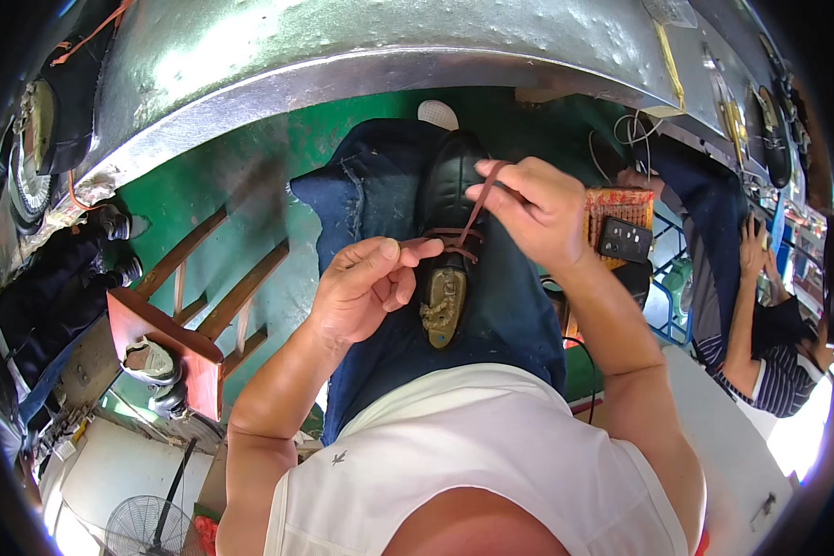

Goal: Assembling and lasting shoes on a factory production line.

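A black leather shoe (442,190) lies along my lap, its toe pointing away from me. In its opening sits a worn olive-brown shoe last (444,310). A flat reddish-brown strip (479,208) crosses the shoe near the opening, and looks looped round it. My left hand (361,283) is closed at the left of the shoe, pinching one end of the strip between thumb and forefinger. Up and to the right, my right hand (537,208) is closed on the strip's other end, which stretches taut from the shoe. Whether the strip is knotted I cannot tell.
A metal-covered bench (361,69) curves across the far side. To my left stands an upturned-looking wooden stool (171,334) with shoes (150,361) against it. A black remote-like object (625,239) rests at my right, near a seated person in a striped shirt (778,385).
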`<state>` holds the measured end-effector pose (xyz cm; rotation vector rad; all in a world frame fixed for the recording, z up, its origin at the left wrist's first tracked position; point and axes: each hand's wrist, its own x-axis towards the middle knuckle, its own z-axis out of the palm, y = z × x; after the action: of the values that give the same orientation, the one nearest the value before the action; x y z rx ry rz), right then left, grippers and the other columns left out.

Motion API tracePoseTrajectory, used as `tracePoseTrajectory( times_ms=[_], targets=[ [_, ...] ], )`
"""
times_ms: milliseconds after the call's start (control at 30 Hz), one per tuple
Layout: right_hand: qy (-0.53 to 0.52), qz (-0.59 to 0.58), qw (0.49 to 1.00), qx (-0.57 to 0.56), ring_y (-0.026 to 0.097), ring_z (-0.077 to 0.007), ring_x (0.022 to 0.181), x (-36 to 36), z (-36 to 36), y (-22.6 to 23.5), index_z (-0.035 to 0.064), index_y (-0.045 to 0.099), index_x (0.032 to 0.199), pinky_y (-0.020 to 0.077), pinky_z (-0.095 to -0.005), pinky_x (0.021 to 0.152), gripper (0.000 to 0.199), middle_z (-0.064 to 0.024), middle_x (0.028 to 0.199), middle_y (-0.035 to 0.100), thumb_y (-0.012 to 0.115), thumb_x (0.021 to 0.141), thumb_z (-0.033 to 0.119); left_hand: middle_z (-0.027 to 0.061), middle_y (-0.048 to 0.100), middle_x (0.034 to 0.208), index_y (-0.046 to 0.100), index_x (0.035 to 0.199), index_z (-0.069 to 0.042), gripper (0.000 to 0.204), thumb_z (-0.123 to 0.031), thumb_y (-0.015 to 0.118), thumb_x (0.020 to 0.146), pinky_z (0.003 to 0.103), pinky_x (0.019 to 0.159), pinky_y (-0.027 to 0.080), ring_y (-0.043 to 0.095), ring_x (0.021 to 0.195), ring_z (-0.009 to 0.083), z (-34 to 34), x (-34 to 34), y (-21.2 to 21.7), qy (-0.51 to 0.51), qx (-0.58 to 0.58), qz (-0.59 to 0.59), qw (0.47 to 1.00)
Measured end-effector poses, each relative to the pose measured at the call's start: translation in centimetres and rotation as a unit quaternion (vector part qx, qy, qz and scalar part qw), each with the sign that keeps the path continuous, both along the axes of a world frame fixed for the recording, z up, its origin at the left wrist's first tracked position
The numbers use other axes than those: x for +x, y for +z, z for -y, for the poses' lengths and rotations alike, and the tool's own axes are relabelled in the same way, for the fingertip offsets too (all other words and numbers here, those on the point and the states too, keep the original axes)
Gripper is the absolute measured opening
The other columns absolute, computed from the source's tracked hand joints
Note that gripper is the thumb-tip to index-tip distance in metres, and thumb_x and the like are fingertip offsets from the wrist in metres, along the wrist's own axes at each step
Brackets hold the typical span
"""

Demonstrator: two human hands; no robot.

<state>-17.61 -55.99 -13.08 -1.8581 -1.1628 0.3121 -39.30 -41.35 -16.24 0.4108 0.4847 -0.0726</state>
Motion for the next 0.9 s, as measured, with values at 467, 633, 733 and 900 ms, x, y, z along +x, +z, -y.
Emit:
tracePoseTrajectory(
  times_ms=[467,633,733,900],
  targets=[
    [0.049,-0.563,0.789,-0.240,0.050,-0.0043,0.062,-2.3,2.0,0.1,-0.0020,0.070,0.075,0.0376,-0.0255,0.053,0.030,0.0029,0.064,0.058,0.074,0.092,0.022,0.0152,0.071,0.108,0.068,0.089,-0.004,0.016,0.004,0.073,0.076,0.036,0.068,0.053,0.065,0.075,0.0309,0.7,3.3,2.0,-0.062,0.698,0.218,0.679],
    [0.136,-0.508,0.812,-0.253,0.054,-0.0073,0.067,-1.4,1.4,0.6,-0.0018,0.064,0.085,0.0421,-0.0273,0.058,0.021,0.0007,0.071,0.058,0.060,0.097,0.015,0.0120,0.072,0.104,0.063,0.088,-0.005,0.022,0.009,0.071,0.074,0.036,0.064,0.052,0.064,0.070,0.0292,-0.3,5.3,0.8,0.006,0.697,0.214,0.685],
    [0.224,-0.440,0.825,-0.273,0.059,-0.0149,0.078,-0.9,0.8,1.6,0.0007,0.062,0.097,0.0479,-0.0317,0.071,0.012,-0.0058,0.085,0.063,0.056,0.098,0.011,0.0102,0.070,0.099,0.060,0.089,-0.006,0.025,0.010,0.071,0.072,0.039,0.066,0.052,0.063,0.073,0.0312,-1.0,4.9,1.5,-0.045,0.703,0.215,0.676],
    [0.171,0.151,0.933,-0.279,0.060,-0.0423,0.098,0.8,3.3,3.2,0.0000,0.064,0.097,0.0489,-0.0496,0.087,0.009,-0.0176,0.112,0.064,0.062,0.093,0.007,0.0148,0.062,0.093,0.058,0.093,-0.005,0.019,0.001,0.067,0.078,0.045,0.076,0.051,0.061,0.088,0.0370,-3.9,3.6,2.8,-0.209,0.780,0.188,0.559]
  ],
)
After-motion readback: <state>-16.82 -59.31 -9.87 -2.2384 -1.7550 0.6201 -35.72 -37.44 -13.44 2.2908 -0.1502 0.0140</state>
